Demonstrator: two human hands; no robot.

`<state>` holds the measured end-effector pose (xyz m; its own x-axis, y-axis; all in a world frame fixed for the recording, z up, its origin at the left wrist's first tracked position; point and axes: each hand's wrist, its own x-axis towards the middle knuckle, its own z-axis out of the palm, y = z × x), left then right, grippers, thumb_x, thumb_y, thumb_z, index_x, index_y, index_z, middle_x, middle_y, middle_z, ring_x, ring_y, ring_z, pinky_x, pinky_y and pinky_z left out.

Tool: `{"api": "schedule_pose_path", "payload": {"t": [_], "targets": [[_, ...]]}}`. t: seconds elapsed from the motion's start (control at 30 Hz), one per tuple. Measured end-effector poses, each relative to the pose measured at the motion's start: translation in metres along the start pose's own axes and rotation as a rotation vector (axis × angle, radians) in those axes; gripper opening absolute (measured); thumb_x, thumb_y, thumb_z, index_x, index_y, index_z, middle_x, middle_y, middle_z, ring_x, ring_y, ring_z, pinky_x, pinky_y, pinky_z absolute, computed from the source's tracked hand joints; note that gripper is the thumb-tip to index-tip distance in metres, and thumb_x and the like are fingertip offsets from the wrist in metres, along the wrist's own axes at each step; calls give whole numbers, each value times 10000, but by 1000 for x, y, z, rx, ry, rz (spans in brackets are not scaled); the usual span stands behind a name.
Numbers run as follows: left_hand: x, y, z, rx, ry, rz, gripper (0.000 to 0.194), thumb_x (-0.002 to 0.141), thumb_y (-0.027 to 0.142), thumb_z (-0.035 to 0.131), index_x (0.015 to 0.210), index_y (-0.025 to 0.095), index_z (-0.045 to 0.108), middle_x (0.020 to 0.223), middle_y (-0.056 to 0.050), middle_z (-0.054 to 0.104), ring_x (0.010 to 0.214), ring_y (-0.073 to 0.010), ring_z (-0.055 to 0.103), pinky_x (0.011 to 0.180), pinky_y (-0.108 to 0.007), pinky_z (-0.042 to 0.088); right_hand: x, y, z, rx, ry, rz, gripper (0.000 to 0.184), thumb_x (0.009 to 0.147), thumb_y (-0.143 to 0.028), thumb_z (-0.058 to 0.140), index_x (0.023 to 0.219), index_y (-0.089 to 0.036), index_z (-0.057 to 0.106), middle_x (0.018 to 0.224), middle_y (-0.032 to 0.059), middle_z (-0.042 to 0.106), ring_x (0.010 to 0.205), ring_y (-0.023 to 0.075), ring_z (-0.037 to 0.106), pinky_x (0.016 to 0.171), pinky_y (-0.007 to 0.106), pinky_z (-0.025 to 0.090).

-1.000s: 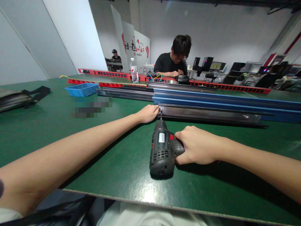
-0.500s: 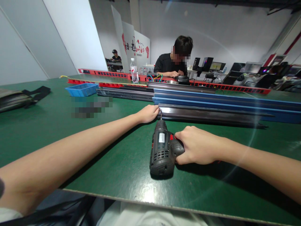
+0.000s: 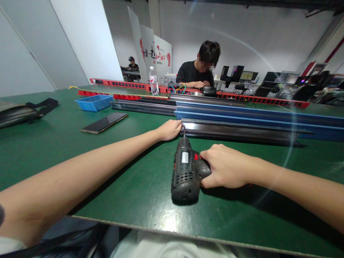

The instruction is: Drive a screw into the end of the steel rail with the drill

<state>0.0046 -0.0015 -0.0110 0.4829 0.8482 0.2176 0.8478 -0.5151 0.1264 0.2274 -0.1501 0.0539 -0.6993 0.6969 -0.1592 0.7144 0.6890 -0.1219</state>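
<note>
A black cordless drill (image 3: 185,175) lies on its side in my right hand (image 3: 225,165), whose fingers wrap round its grip. Its bit points away from me and meets the left end of a long dark metal profile (image 3: 236,132). At that same end, my left hand (image 3: 170,129) is closed on the profile's edge, just beside the tip of the bit. Whether a screw sits at the tip is too small to tell. Right behind the dark profile runs a long blue profile (image 3: 258,111).
On the green table (image 3: 129,193), a phone (image 3: 104,123) and a blue tray (image 3: 94,103) lie to the left, near a bag (image 3: 18,111). A water bottle (image 3: 153,80) stands behind, by long red strips (image 3: 120,83). Across the table a person (image 3: 197,70) bends over a black object.
Both hands, the drill and the dark profile keep practically the same positions. The phone, blurred out earlier, now shows clearly.
</note>
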Motion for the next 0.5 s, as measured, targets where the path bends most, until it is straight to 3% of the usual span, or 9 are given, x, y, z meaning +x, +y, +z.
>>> {"api": "schedule_pose_path", "payload": {"t": [0.37,0.5], "targets": [[2,-1,-2,-70,5,-17,403,995,277,305,1021,125,677,1116,-128,740,1035,-244,697,923,-313,519,0,1,0,30,0,23,250,688,-462,636,689,-213,623,644,45,658,548,175,547,516,289,335],[3,-4,-2,-111,25,-2,404,983,300,310,927,135,674,1007,-103,752,922,-213,699,867,-286,524,0,0,-1,34,-5,19,246,686,-459,637,696,-213,624,658,48,666,556,177,556,521,288,342]]}}
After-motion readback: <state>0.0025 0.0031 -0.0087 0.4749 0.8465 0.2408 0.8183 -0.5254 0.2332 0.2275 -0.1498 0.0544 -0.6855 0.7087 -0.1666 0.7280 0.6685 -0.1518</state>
